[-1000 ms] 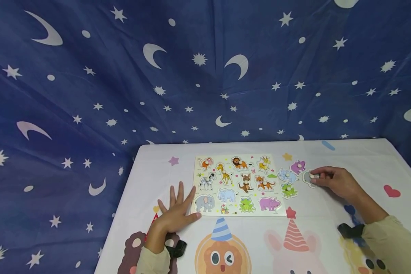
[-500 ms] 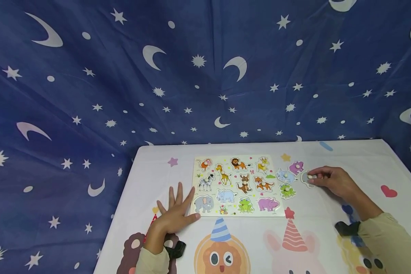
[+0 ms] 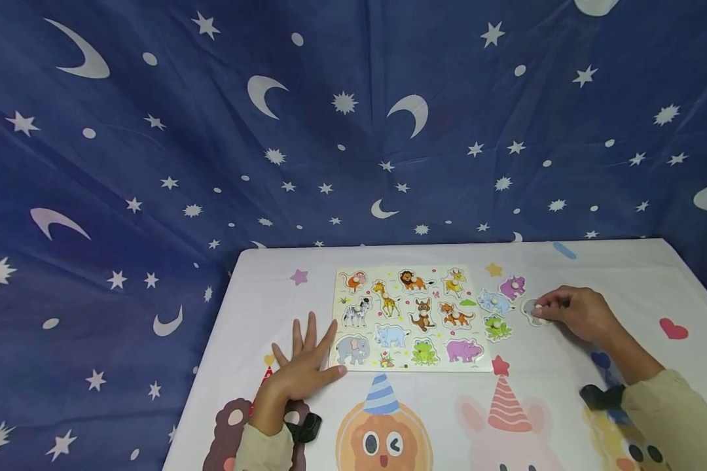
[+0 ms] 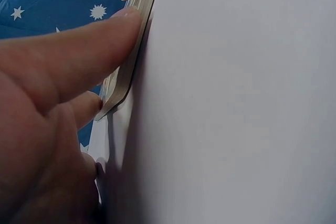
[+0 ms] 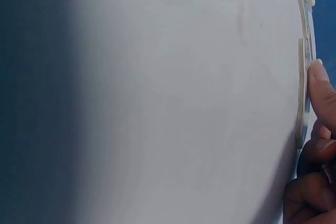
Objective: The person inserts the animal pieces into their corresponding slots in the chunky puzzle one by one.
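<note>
The animal puzzle board (image 3: 400,337) lies flat on the table. My left hand (image 3: 300,374) rests spread at its lower left corner; in the left wrist view the thumb (image 4: 100,45) touches the board's edge (image 4: 126,72). To the right of the board, my right hand (image 3: 577,315) pinches the grey elephant piece (image 3: 529,307) by its knob, the fingers partly covering it. In the right wrist view that piece (image 5: 302,93) shows edge-on beside the thumb (image 5: 321,90). Near it lie a purple hippo piece (image 3: 511,288), a blue rhino piece (image 3: 493,302) and a green frog piece (image 3: 497,328).
Knobbed pieces such as the lion (image 3: 412,280) and monkey (image 3: 353,281) sit in the board's upper part. The white tablecloth (image 3: 424,399) bears printed cartoon animals. Behind the table hangs a dark blue cloth (image 3: 330,39) with moons and stars.
The elephant piece has turned and lies lower and flatter beneath my right fingers, which have shifted slightly. My left hand stays in place on the board's corner.
</note>
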Tool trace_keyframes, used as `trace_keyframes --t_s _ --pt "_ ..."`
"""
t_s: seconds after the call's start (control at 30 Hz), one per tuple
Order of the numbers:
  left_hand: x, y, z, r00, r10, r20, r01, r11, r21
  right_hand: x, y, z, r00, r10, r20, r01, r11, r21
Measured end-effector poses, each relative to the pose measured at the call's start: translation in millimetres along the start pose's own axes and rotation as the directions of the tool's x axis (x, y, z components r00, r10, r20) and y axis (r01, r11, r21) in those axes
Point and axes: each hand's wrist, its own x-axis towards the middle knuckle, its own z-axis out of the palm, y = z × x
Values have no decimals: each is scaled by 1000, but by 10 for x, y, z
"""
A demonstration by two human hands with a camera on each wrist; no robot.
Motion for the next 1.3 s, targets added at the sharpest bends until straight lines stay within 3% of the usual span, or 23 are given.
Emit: trace_keyframes --t_s 0.47,0.73,1.07,1.3 --pt "9 -43 21 1000 7 -10 -7 1000 4 -109 -5 36 993 -98 -62 97 995 -17" --pt "2 -44 18 1000 -9 5 9 1000 18 -150 -85 81 986 -109 -127 107 994 -24" --pt "6 -31 2 1000 -14 6 14 1000 13 -219 -380 121 978 -140 -156 145 989 24" --pt "7 -19 -1 1000 -7 7 7 1000 18 -245 -662 197 974 -182 -137 194 978 78"
